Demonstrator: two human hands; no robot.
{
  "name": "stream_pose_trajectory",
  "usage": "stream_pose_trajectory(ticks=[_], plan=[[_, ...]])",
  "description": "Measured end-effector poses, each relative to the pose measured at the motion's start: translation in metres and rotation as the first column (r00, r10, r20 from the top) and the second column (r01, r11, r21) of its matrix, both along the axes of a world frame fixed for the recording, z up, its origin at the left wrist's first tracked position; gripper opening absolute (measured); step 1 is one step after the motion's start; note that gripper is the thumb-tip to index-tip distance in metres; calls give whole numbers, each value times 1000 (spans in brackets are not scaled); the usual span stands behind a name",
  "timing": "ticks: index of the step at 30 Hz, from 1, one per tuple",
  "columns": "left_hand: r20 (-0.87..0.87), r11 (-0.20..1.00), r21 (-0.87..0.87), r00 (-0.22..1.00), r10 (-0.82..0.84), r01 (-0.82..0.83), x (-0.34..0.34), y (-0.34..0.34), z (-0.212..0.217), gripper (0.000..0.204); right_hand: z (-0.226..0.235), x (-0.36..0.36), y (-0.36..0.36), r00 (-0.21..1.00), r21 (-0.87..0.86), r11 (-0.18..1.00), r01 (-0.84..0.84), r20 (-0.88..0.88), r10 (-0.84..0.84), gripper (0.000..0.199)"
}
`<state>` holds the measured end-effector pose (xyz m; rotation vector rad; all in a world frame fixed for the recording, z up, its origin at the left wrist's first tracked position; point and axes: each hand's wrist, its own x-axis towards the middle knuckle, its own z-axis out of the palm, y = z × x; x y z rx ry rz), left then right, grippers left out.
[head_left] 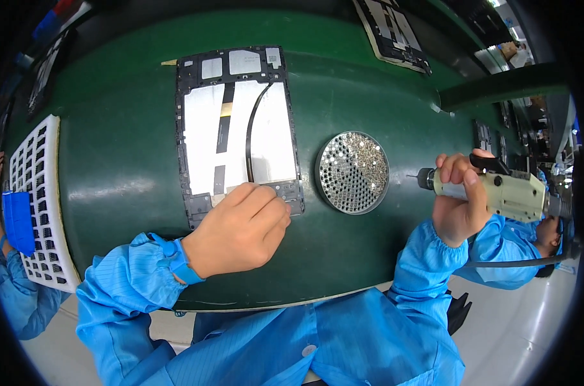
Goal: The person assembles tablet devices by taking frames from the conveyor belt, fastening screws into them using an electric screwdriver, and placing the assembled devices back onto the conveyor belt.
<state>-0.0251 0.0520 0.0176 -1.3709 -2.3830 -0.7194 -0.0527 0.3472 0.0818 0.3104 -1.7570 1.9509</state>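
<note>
An opened tablet [202, 122] with a silver inner face, a black frame and a thin black cable lies on the green bench in front of me. My left hand [243, 225] rests over its near edge, fingers closed and pressed down there; whatever they pinch is hidden beneath them. My right hand [462, 186] is wrapped round a pale electric screwdriver [513, 196], raised off the bench at the right, its thin bit pointing left. Between the hands sits a round metal screw tray [319, 186], its holed plate partly covered with small screws.
White foam tray [54, 193] with many dark parts stands at the left, a blue piece [18, 222] on it. Another opened tablet [395, 32] lies at the far right. A green bar [504, 85] crosses the right side. Co-workers in blue sit at both sides.
</note>
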Motion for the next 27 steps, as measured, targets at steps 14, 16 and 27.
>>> stream_pose_trajectory(ticks=[14, 16, 27], plan=[[184, 997, 77, 983, -3, -11, -15, -10, -8, 21, -7, 20, -103, 869, 152, 858, -491, 16, 495, 42], [234, 990, 131, 972, 21, -53, -15, -7, -11, 20, -11, 19, -106, 863, 158, 850, -503, 39, 504, 42], [195, 996, 85, 980, 23, -41, -14, -1, -13, 18, -19, 18, -104, 854, 123, 846, -519, 102, 510, 40]])
